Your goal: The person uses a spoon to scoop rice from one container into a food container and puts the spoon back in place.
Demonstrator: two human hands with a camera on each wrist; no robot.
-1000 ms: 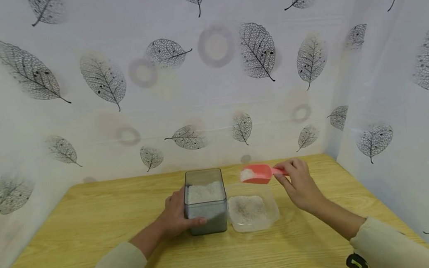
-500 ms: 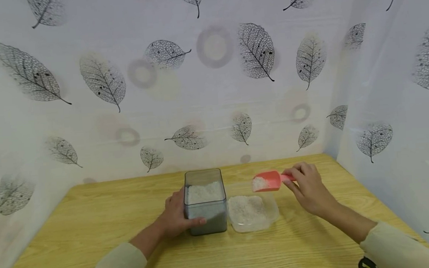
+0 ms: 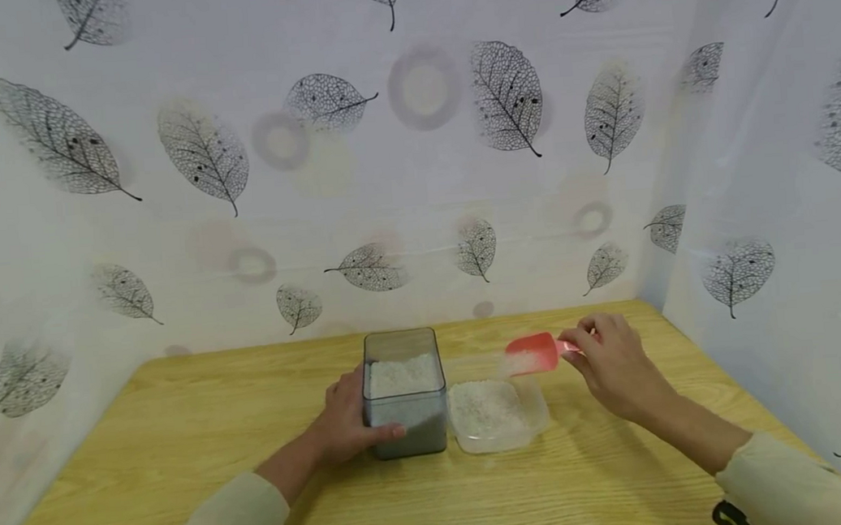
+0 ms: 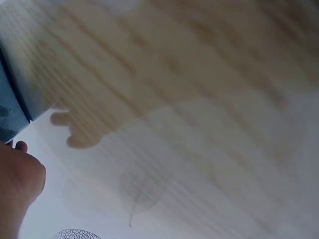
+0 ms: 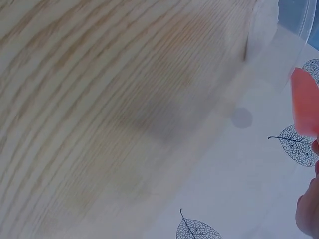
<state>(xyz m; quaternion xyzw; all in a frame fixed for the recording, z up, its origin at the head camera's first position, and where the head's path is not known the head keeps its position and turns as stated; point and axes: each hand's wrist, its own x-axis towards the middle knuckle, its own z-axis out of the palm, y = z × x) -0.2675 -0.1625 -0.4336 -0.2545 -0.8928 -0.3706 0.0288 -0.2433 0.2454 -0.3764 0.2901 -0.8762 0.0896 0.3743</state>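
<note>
My left hand (image 3: 351,422) grips a tall grey see-through container (image 3: 408,434) from its left side, thumb across the front. White rice-like grains (image 3: 402,376) fill much of it. Against its right side stands a low clear plastic tub (image 3: 537,417) with more white grains (image 3: 485,408) inside. My right hand (image 3: 614,363) pinches the handle of a red scoop (image 3: 537,352) over the tub's back right part. Blurred white grains lie at the scoop's lip, which points left. In the right wrist view, the scoop (image 5: 304,104) shows at the right edge, near the tub's rim.
Both containers stand on a wood-grain table (image 3: 206,440). A white sheet with a leaf print (image 3: 415,181) hangs behind the table and along its sides. Table surface lies to the left, in front and to the right of the containers.
My right hand has moved right with the scoop, from behind the tub to over its back right part. The scoop carries fewer grains, and the tub's heap looks whiter. My left hand stays put.
</note>
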